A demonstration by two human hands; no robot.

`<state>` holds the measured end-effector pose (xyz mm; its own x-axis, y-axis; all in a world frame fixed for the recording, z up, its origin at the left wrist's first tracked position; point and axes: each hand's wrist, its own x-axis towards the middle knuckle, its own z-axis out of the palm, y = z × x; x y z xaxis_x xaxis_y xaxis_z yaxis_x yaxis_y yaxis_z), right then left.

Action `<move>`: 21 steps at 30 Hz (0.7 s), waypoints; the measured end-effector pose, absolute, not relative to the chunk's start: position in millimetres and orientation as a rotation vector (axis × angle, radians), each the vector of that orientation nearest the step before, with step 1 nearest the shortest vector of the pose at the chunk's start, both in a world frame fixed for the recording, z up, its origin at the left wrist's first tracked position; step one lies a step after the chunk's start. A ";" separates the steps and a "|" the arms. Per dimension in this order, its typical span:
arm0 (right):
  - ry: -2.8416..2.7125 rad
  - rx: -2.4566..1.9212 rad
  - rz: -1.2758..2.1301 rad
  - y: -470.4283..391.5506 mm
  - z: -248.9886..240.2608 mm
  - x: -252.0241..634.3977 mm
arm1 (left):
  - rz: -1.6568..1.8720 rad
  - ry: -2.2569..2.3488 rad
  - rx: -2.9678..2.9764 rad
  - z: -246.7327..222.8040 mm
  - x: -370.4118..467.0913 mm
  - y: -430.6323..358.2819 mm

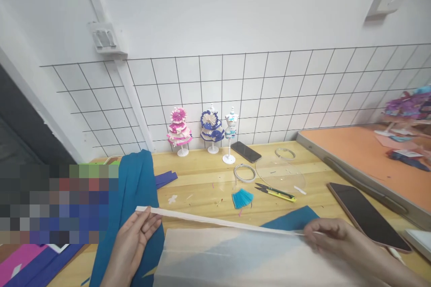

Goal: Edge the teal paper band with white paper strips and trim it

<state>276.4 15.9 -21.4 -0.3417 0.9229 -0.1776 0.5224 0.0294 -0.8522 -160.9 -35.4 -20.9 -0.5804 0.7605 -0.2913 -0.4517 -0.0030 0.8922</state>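
My left hand (134,237) pinches one end of a long, narrow white paper strip (215,222) between thumb and fingers. At the other end, my right hand (336,237) grips the same strip, which is held taut and slopes slightly down to the right. Below it lies a thin, see-through white sheet (202,258); whether strip and sheet are one piece I cannot tell. Blue-green paper (292,218) shows through and beyond the sheet. A folded length of blue-green paper (134,188) lies behind my left wrist.
Three small dress-form stands, one pink (179,132), one purple (212,130) and one white (231,132), line the back. Nearer are yellow thread snips (276,192), a pleated turquoise fan (242,198), a wire coil (244,173), and a phone (368,215) at right beside an orange board (363,152).
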 end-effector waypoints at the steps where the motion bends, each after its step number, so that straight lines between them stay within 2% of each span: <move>1: -1.876 -1.476 1.216 15.5 -23.1 277.6 | 1.730 1.379 0.346 -21.0 -161.0 -35.3; 7: -1.864 -1.451 1.022 15.8 -23.5 287.2 | 1.730 1.349 0.311 -22.4 -160.2 -34.7; 19: -1.891 -1.540 0.945 12.7 -35.0 310.6 | 1.709 1.231 0.218 -20.5 -151.0 -33.2; 21: -1.903 -1.552 0.845 11.9 -33.3 309.3 | 1.701 1.231 0.231 -21.0 -149.0 -33.5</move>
<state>309.3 11.9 -33.3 -0.1923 0.9812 0.0188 0.6440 0.1406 -0.7520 -149.0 -33.5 -21.0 -0.4975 0.7866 -0.3657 -0.5930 -0.0007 0.8052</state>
